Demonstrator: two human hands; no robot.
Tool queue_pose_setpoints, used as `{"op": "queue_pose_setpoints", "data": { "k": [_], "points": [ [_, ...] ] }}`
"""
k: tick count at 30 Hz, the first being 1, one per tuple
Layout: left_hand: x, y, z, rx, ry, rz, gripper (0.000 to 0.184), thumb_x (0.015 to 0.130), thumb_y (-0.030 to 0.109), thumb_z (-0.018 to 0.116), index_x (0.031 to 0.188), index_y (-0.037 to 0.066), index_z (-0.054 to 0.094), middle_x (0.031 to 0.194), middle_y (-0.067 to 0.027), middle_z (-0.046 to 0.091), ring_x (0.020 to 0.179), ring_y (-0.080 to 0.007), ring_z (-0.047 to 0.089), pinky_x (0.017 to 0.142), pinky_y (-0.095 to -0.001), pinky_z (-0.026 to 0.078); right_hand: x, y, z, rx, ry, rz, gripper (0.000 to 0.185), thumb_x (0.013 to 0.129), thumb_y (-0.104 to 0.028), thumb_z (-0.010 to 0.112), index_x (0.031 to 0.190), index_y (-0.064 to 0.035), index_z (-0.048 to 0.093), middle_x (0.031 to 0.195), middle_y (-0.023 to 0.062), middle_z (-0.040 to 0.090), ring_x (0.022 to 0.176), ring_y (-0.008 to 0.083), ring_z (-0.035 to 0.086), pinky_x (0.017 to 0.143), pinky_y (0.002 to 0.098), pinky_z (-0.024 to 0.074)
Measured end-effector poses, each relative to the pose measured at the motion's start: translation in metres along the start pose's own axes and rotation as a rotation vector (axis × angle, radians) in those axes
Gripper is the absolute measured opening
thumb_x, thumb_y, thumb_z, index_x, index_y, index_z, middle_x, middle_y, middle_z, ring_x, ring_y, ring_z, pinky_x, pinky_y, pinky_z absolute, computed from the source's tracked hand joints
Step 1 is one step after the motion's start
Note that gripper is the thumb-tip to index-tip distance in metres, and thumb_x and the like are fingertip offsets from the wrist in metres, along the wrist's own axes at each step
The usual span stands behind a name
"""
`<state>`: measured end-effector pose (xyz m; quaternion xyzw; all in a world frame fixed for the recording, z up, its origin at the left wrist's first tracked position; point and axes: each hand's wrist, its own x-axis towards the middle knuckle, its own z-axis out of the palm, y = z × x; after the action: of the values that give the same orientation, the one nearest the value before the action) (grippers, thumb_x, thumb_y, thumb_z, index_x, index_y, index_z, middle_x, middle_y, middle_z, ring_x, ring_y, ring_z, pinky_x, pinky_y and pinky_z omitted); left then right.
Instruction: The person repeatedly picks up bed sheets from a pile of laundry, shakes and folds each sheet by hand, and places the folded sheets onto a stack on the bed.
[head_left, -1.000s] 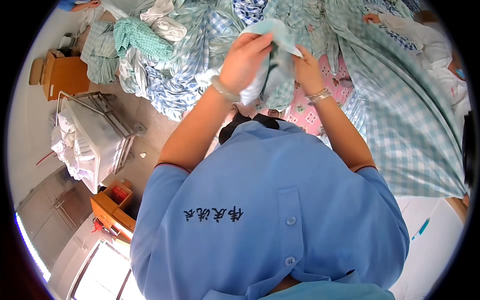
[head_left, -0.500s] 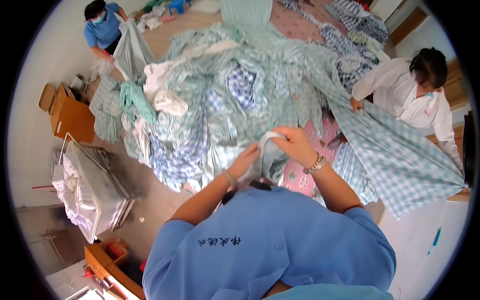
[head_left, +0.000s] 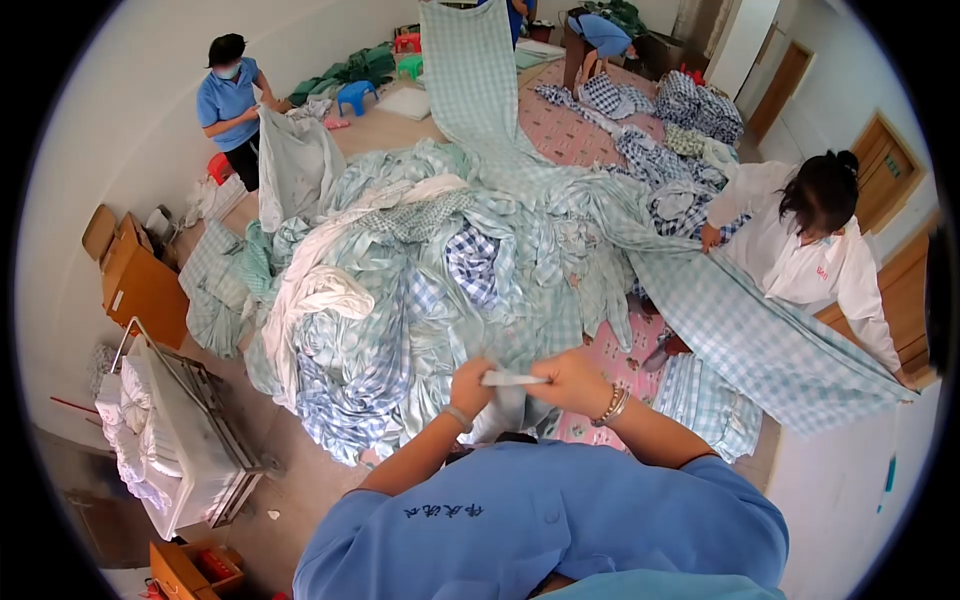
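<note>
In the head view, the left hand (head_left: 470, 388) and right hand (head_left: 574, 385), fingers curled, pinch a pale cloth (head_left: 514, 379) between them at the linen pile's (head_left: 400, 290) near edge. A strip of floor (head_left: 305, 485) separates the pile's left edge from the cart (head_left: 208, 470).

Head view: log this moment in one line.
left hand: holding pale cloth; right hand: holding same cloth; beyond: fabric heap; right: person holding checked cloth

Matt cloth strip (head_left: 513, 379), crinkled cloth heap (head_left: 410, 275), plastic stool (head_left: 357, 97), wooden door (head_left: 884, 170)
</note>
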<state>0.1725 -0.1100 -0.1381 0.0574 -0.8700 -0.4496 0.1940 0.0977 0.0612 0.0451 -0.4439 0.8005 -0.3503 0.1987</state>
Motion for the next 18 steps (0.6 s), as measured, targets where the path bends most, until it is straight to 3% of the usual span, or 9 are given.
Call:
{"op": "queue_pose_setpoints", "data": {
  "k": [3,6,10,12,13,14,15,17,18],
  "points": [
    [-0.036,-0.073,0.01,0.204,0.195,0.039,0.009,0.063,0.009,0.057,0.071,0.01,0.062,0.075,-0.0109,0.058,0.071,-0.0311,0.055,0.065,-0.0401,0.043,-0.003,-0.023,-0.023,0.014,0.048,-0.179,0.022,0.071,-0.021,0.058,0.059,-0.0043,0.051,0.05,0.0124,0.042,0.041,0.0259,0.041,0.041,0.0329,0.0312],
    [-0.075,-0.106,-0.006,0.36,0.039,-0.467,0.012,0.069,0.016,0.056,0.076,0.016,0.066,0.084,-0.0124,0.056,0.078,-0.0304,0.055,0.069,-0.0392,0.045,-0.017,-0.043,-0.053,0.04,0.1,-0.33,0.021,0.07,-0.015,0.061,0.056,-0.0043,0.049,0.047,0.0096,0.038,0.039,0.0224,0.037,0.04,0.0316,0.027],
    [-0.129,-0.209,-0.007,0.278,-0.186,-0.607,0.022,0.076,0.022,0.052,0.092,0.01,0.06,0.081,-0.0131,0.057,0.07,-0.0297,0.057,0.068,-0.0383,0.046,-0.031,-0.06,-0.073,0.154,0.204,-0.378,0.02,0.067,-0.005,0.065,0.055,-0.0027,0.049,0.045,0.0065,0.036,0.038,0.0179,0.034,0.039,0.029,0.0236],
    [-0.119,-0.164,-0.028,-0.493,-0.165,-1.502,0.024,0.08,0.022,0.047,0.097,0.008,0.056,0.083,-0.0118,0.06,0.068,-0.0287,0.059,0.067,-0.0408,0.046,-0.033,-0.06,-0.071,0.195,0.198,-0.349,0.02,0.068,-0.003,0.065,0.055,-0.0017,0.05,0.045,0.0068,0.037,0.038,0.0169,0.035,0.039,0.0286,0.0234],
    [-0.129,-0.18,-0.029,-0.883,-0.108,-1.523,0.024,0.082,0.021,0.044,0.099,0.007,0.053,0.089,-0.0111,0.059,0.079,-0.029,0.058,0.075,-0.044,0.044,-0.034,-0.057,-0.069,0.204,0.202,-0.339,0.017,0.067,-0.001,0.064,0.055,-0.001,0.052,0.045,0.0061,0.04,0.038,0.0155,0.036,0.039,0.0279,0.0234],
    [-0.141,-0.195,-0.023,-0.885,-0.104,-1.524,0.024,0.082,0.021,0.044,0.099,0.007,0.053,0.089,-0.0111,0.059,0.079,-0.029,0.058,0.075,-0.044,0.044,-0.034,-0.056,-0.067,0.214,0.207,-0.33,0.015,0.066,0.001,0.064,0.055,-0.0003,0.054,0.045,0.0055,0.042,0.037,0.0141,0.038,0.038,0.0271,0.0234],
    [-0.154,-0.211,-0.017,-1.019,0.133,-1.123,0.022,0.081,0.019,0.043,0.097,0.006,0.052,0.092,-0.0127,0.057,0.084,-0.0305,0.056,0.08,-0.0453,0.042,-0.032,-0.057,-0.066,0.217,0.204,-0.333,0.015,0.066,0.001,0.064,0.055,-0.0003,0.054,0.045,0.0055,0.042,0.037,0.0141,0.038,0.038,0.0271,0.0234],
    [-0.146,-0.187,-0.041,-1.913,0.744,-0.902,0.023,0.079,0.015,0.043,0.097,0.002,0.049,0.098,-0.0166,0.053,0.096,-0.0309,0.05,0.092,-0.0437,0.034,-0.031,-0.059,-0.061,0.23,0.158,-0.358,0.019,0.067,-0.004,0.065,0.055,-0.0018,0.05,0.046,0.0059,0.04,0.039,0.0169,0.037,0.039,0.0286,0.0242],
    [-0.155,-0.189,-0.051,-1.963,0.749,-0.76,0.027,0.078,0.015,0.039,0.098,0.0,0.048,0.101,-0.0187,0.052,0.097,-0.0302,0.05,0.093,-0.0424,0.034,-0.03,-0.061,-0.059,0.238,0.158,-0.351,0.019,0.067,-0.004,0.065,0.055,-0.0018,0.05,0.046,0.0059,0.04,0.039,0.0169,0.037,0.039,0.0286,0.0242]
  ]
}}
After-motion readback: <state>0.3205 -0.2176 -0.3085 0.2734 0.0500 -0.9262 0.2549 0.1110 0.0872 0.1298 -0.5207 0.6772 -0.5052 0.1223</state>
